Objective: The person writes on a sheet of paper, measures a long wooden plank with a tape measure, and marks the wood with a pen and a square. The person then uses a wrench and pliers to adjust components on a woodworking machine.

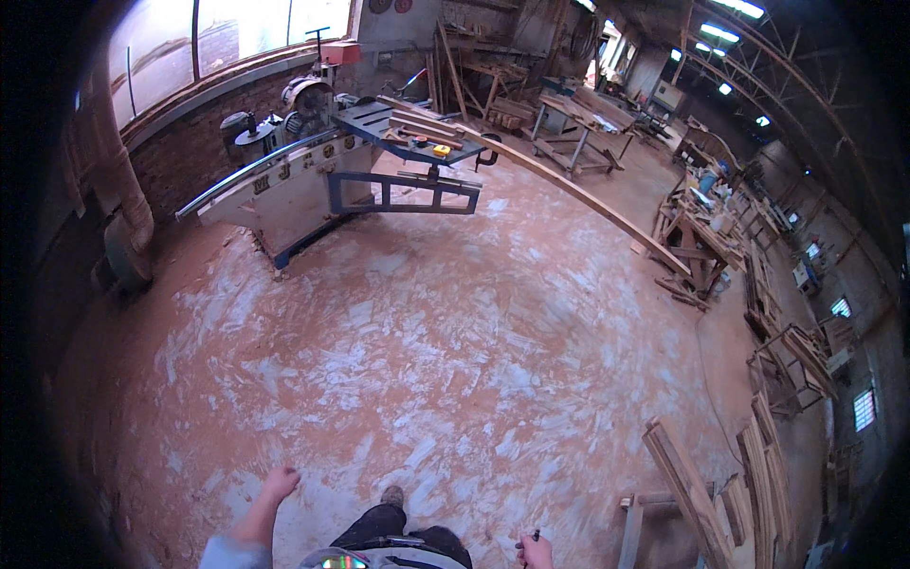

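Observation:
At the lower left my left hand (281, 483) hangs beside my body above the dusty floor (417, 370), fingers curled, with nothing visible in it. My right hand (533, 550) is at the lower edge, closed on a thin, dark pen-like object (536, 534). My dark-trousered legs and one shoe show between them. Right of that hand, long timber boards (673, 465) lean on a metal stand (633, 512).
A woodworking machine (237, 213) stands by the window, with a long plank (578, 194) reaching from its table to a cluttered wooden bench (697, 247). A ducted blower (128, 256) is at left. Further benches and timber stacks line the back and right, and a cord crosses the floor.

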`<state>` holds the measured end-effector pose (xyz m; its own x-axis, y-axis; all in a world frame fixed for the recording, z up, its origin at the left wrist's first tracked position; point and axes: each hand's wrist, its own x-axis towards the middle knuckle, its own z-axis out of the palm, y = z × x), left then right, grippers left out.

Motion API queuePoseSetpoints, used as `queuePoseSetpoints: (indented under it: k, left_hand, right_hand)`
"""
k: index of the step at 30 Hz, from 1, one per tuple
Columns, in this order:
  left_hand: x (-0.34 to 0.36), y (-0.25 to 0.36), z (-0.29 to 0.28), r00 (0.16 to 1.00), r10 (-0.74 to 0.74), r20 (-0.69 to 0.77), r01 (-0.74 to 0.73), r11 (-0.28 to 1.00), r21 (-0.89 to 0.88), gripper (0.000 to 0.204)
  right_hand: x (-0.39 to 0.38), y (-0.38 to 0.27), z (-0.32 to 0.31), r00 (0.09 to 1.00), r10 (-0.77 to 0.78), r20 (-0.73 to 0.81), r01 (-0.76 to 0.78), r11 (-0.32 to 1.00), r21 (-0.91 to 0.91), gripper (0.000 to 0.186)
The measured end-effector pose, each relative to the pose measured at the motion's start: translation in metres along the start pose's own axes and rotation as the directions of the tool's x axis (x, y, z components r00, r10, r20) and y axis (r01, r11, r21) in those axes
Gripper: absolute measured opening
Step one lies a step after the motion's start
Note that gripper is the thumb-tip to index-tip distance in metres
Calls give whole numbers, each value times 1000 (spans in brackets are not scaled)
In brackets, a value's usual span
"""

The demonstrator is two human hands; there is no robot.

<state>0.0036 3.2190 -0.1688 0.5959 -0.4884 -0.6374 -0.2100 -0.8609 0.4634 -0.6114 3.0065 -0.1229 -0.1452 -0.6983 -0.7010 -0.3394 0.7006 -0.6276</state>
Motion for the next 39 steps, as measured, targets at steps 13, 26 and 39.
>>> queuePoseSetpoints:
  k: [13,26,39]
  left_hand:
    - [45,322,95,899,387,205,-432,860,273,48]
    - [161,252,69,868,-145,476,83,985,150,28]
    - [391,580,81,943,211,259,-216,976,-11,36]
  right_hand:
    - [145,-51,-54,999,-36,-3,36,999,-9,26]
    - [215,-256,-38,987,131,-90,-139,986,-95,32]
    - [281,-424,-57,980,68,-186,-56,996,70,37]
